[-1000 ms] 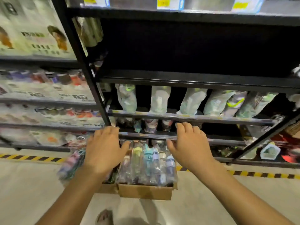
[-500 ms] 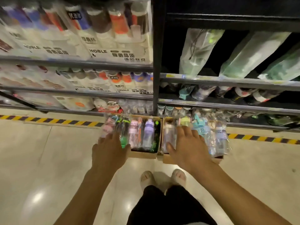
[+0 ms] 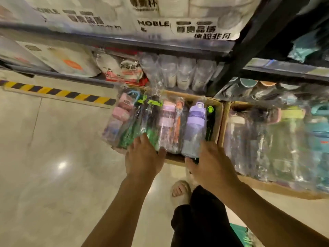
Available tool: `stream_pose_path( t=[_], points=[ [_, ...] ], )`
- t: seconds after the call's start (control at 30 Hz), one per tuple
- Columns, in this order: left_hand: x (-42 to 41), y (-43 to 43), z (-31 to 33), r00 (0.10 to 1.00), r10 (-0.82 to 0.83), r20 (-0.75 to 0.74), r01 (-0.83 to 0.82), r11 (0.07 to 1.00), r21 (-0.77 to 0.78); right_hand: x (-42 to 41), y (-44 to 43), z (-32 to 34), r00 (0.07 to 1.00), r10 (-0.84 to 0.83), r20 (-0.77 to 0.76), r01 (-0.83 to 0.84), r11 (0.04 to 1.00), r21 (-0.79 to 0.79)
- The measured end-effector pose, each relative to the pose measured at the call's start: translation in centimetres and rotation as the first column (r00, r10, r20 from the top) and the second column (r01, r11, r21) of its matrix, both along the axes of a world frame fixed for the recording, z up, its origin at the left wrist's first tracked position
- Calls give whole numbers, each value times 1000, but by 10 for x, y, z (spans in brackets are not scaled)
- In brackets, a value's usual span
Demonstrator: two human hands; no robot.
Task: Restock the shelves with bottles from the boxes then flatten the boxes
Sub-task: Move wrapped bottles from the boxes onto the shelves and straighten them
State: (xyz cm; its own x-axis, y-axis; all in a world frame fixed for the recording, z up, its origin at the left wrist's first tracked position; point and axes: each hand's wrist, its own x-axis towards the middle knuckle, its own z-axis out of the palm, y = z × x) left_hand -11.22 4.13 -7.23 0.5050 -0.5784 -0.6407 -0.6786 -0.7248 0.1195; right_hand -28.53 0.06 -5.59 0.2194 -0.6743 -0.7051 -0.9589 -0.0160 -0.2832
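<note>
Both hands have dropped onto the bottles (image 3: 167,125) in the left box (image 3: 216,122) since 0.5 s ago.
Pick-up step of restocking: left hand (image 3: 144,157), fingers together, thumb spread, touches a green bottle (image 3: 152,139) in that box; right hand (image 3: 211,163), thumb splayed, meets the purple bottle (image 3: 194,125) beside it, though I cannot tell its finger curl. Next, each likely needs a firm grip through slippery wrap, then a lift to the shelf (image 3: 160,45) above the box.
</note>
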Motion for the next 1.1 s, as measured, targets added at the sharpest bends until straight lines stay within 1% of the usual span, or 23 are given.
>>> stream_pose_path(
  t=[0.1,0.17,0.27,0.33,0.4,0.5,0.57,0.67,0.83,0.9,0.97,1.1],
  points=[
    [29,-14,-70,993,115,0,-114,991,-65,10,-8,-80,987,-156,29,155,986,58],
    [46,-17,-111,987,158,10,-157,983,-95,17,-15,-126,965,-262,30,259,963,79],
    [58,-17,-158,992,125,25,-122,985,-119,24,-27,-183,894,-448,29,444,892,85],
    [60,-16,-179,994,85,62,-76,987,-139,28,-31,-210,839,-544,25,539,836,103],
    [59,-15,-193,993,87,75,-73,982,-175,31,-31,-230,817,-577,9,574,814,86],
    [56,-14,-204,988,141,59,-123,962,-245,29,-28,-245,802,-597,20,596,802,27],
    [58,-15,-205,985,173,20,-162,953,-255,26,-29,-248,790,-612,35,611,791,21],
    [57,-16,-202,967,241,-79,-254,926,-280,21,-32,-244,774,-630,63,628,777,47],
    [48,-4,-178,901,324,-290,-400,879,-262,8,-22,-209,729,-665,163,664,744,67],
    [40,7,-157,870,348,-350,-447,857,-258,1,-14,-186,723,-657,213,661,748,64],
    [32,19,-129,853,360,-378,-473,839,-268,-6,-7,-157,730,-631,262,638,767,70],
    [16,38,-52,800,363,-477,-535,792,-294,-20,4,-78,707,-619,344,625,773,108]
  ],
)
